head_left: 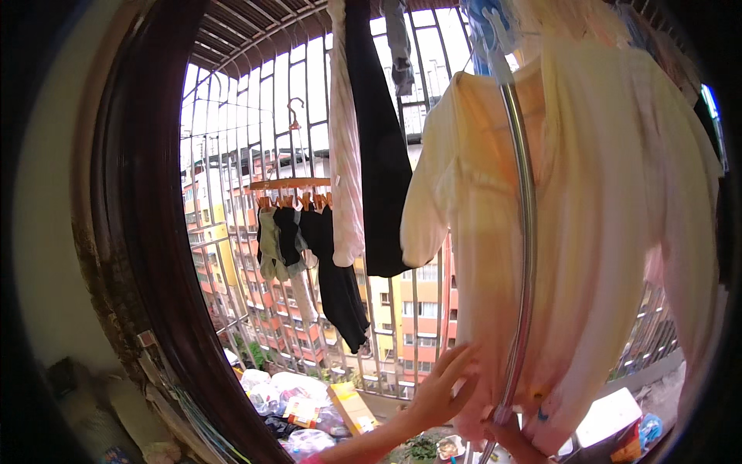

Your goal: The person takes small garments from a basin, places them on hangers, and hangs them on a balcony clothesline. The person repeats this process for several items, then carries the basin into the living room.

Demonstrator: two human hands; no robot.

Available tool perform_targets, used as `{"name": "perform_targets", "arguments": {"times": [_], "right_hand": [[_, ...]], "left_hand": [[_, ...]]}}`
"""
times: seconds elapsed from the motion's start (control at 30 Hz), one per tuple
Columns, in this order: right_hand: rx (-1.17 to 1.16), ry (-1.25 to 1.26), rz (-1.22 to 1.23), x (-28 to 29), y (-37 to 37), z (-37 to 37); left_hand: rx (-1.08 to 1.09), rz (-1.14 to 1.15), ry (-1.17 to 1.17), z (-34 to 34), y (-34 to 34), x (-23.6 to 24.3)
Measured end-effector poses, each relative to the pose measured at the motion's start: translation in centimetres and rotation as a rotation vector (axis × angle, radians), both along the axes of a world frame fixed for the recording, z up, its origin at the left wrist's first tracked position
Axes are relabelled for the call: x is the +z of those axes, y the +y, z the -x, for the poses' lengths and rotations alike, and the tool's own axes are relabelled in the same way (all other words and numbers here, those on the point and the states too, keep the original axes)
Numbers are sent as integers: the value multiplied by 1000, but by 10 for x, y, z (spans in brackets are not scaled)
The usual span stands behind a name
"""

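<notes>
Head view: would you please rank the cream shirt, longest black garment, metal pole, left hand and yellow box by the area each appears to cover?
1. Cream shirt
2. Longest black garment
3. Metal pole
4. Left hand
5. Yellow box

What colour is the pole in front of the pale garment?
The pole is shiny silver, seen best in the head view.

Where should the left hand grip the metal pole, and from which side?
Likely the slim shaft just above the right hand, coming from the left: the metal pole runs roughly upright in front of the cream garment, and the open left hand is on that side.
</notes>
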State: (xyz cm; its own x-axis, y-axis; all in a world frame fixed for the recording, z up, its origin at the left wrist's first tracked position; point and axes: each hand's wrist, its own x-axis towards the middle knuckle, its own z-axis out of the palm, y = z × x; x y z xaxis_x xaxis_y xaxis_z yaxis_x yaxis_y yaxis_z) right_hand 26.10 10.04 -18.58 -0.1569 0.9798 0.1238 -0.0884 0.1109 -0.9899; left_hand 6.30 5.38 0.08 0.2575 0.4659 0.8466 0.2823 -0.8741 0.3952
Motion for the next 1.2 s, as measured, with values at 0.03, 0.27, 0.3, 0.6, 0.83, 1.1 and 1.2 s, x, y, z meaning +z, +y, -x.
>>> {"name": "perform_targets", "arguments": {"times": [0.03, 0.27, 0.3, 0.6, 0.83, 1.1, 1.2], "right_hand": [[-30, 30, -64, 18, 9, 1], [-3, 122, -300, 215, 37, 41], [-7, 105, -416, 241, 38, 54], [125, 219, -495, 401, 102, 108], [155, 174, -810, 504, 152, 121], [56, 180, -845, 552, 170, 137], [14, 178, -930, 546, 194, 141]], "left_hand": [[-3, 125, -15, 5, 7, -27], [-91, 583, 62, -8, 52, -210], [-108, 532, 32, -11, 58, -233], [-59, 770, -280, -4, 121, -252], [354, 371, -407, -7, 88, -97], [281, 313, -333, 15, 105, 9], [259, 331, -312, 19, 104, 24]]}}
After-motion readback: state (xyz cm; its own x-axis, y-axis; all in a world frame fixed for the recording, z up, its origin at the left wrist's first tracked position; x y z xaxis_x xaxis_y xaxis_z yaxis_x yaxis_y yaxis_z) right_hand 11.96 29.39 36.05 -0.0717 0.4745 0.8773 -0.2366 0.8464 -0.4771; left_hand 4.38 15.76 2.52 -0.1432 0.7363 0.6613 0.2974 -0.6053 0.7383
